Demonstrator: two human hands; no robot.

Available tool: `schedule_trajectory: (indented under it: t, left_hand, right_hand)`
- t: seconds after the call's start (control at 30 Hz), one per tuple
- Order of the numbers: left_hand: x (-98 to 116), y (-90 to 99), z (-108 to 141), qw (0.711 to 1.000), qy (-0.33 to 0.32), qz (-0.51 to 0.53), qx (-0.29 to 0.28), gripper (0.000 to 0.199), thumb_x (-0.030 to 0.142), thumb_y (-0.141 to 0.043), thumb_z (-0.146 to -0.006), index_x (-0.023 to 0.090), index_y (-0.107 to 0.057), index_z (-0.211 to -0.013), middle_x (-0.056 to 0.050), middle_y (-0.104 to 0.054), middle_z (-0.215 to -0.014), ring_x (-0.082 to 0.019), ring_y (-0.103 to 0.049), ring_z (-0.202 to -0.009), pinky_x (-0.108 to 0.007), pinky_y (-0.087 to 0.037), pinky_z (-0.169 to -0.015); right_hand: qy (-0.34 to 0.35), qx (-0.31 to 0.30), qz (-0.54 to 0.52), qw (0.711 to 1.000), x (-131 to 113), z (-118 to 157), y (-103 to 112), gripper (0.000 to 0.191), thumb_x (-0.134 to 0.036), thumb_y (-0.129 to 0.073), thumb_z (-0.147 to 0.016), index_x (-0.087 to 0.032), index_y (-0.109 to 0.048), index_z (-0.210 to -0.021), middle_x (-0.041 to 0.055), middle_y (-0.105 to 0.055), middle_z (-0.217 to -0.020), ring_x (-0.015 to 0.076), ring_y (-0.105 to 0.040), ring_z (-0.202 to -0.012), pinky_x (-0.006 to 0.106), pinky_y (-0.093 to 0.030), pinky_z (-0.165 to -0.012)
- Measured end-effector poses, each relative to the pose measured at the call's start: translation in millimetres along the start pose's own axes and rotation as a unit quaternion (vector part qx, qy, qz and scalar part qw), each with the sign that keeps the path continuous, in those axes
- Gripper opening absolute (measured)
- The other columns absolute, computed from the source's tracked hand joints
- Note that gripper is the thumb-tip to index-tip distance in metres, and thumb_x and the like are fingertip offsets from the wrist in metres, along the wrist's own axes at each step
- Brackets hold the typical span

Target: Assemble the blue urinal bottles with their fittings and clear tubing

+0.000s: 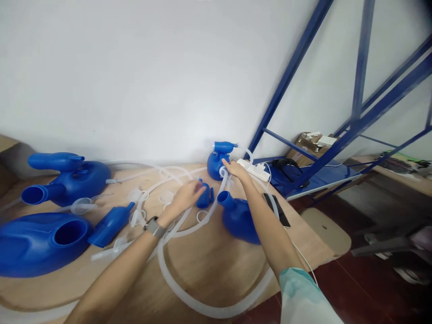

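At the table's back edge stands a blue plastic bottle (213, 165) with a smaller blue bottle-shaped part (224, 146) on top. My right hand (235, 169) is closed against its front, beside the white ring at its mouth, where clear tubing (222, 186) meets it; some fingers are hidden. My left hand (186, 196) is slightly blurred, with thumb and fingers apart, next to a small blue plastic part (204, 198); whether they touch I cannot tell. Below my right forearm lies another blue bottle (238, 220), its open neck pointing up and left.
More blue bottles (37, 243) and a loose blue part (113, 225) lie at left, among clear funnel-like pieces (83, 206). A tubing loop (202, 309) crosses the wooden table (135, 288). A power strip (254, 171), dark phone (276, 209) and blue metal frame (286, 85) are at right.
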State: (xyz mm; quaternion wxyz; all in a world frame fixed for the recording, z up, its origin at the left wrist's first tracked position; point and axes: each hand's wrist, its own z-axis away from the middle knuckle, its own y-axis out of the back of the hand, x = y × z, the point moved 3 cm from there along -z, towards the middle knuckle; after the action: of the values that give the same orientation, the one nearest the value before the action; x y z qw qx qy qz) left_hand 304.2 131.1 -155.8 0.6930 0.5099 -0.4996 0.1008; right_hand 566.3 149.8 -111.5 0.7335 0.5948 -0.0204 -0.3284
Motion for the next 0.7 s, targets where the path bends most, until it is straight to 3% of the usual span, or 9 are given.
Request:
schedule_trajectory:
  t: [0.13,0.3,0.47,0.63,0.7]
  left_hand:
    - [24,-49.9,-63,1.000,0.006,0.018,-0.015,0.041,0.046,-0.052,-0.105,0.016,-0.066,-0.127,-0.009,-0.075,-0.108,-0.022,-0.070,-0.096,-0.034,-0.052,-0.089]
    - [36,-74.0,-119,0.999,-0.020,0.021,0.022,0.053,0.040,-0.069,-0.097,0.012,-0.062,-0.141,-0.018,-0.067,-0.135,-0.027,-0.062,-0.129,-0.037,-0.048,-0.109]
    - [35,-79.4,-135,0.999,-0.039,0.016,0.023,0.045,0.038,-0.075,-0.093,0.011,-0.074,-0.129,-0.016,-0.072,-0.124,-0.029,-0.067,-0.116,-0.038,-0.051,-0.104]
    - [31,-83.2,-132,0.998,-0.034,0.009,0.043,0.039,0.040,-0.066,-0.100,0.014,-0.076,-0.127,-0.014,-0.073,-0.123,-0.026,-0.067,-0.115,-0.036,-0.051,-0.104]
    - [31,-84.4,-130,0.998,-0.037,0.007,0.046,0.036,0.039,-0.063,-0.102,0.015,-0.077,-0.125,-0.013,-0.072,-0.122,-0.026,-0.067,-0.115,-0.036,-0.050,-0.105]
  right_hand:
    - [-0.039,0.032,-0.012,0.999,-1,-12,-5,0.046,-0.047,-0.052,-0.104,-0.010,-0.076,-0.116,0.0200,-0.069,-0.123,0.0325,-0.063,-0.126,0.037,-0.047,-0.108]
    - [-0.033,0.050,-0.069,0.996,13,-23,-11,0.035,-0.038,-0.060,-0.100,-0.013,-0.078,-0.117,0.0122,-0.074,-0.111,0.0219,-0.070,-0.109,0.026,-0.051,-0.093]
    - [0.002,0.039,-0.117,0.992,22,-32,-14,0.032,-0.028,-0.058,-0.101,-0.013,-0.077,-0.123,0.0068,-0.074,-0.112,0.0125,-0.070,-0.098,0.017,-0.049,-0.082]
    - [0.004,0.053,-0.089,0.995,19,-23,-12,0.031,-0.028,-0.054,-0.103,-0.011,-0.080,-0.104,0.0101,-0.074,-0.099,0.0173,-0.068,-0.097,0.021,-0.046,-0.085]
    - [-0.002,0.064,-0.079,0.995,16,-19,-11,0.032,-0.029,-0.054,-0.104,-0.011,-0.080,-0.105,0.0112,-0.073,-0.099,0.0194,-0.067,-0.102,0.023,-0.045,-0.088]
